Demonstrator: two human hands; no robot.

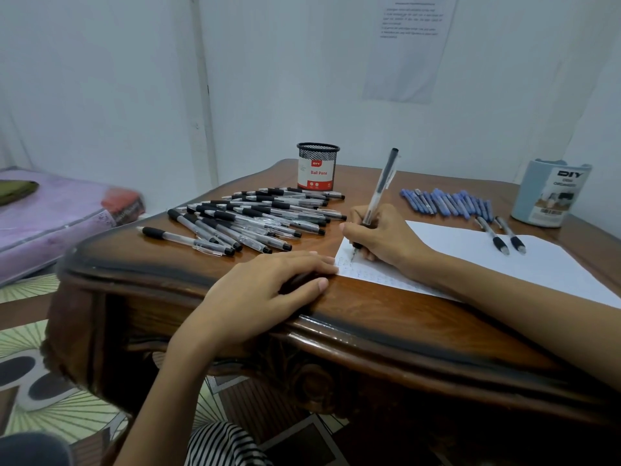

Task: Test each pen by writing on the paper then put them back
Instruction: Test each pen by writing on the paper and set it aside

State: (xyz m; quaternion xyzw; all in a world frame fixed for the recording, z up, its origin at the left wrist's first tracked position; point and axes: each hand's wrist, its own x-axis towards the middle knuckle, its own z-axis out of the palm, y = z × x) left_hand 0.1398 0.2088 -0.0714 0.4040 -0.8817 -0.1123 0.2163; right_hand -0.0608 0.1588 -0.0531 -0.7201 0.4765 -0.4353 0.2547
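My right hand (383, 235) grips a black-capped clear pen (381, 186), its tip touching the near-left corner of the white paper (470, 257), where faint scribbles show. My left hand (268, 280) lies flat on the table, fingers straight, fingertips pressing the paper's left edge. A heap of several black-grip pens (248, 216) lies left of the paper. A row of several blue pens (447, 201) lies behind the paper. Two black-grip pens (504, 235) rest on the paper's far edge.
A black mesh pen cup (317, 167) labelled Ball Pens stands at the back of the wooden table (369, 317). A light blue desk organiser (549, 193) stands at the far right. A mattress (50, 223) lies to the left, and a printed sheet (408, 48) hangs on the wall.
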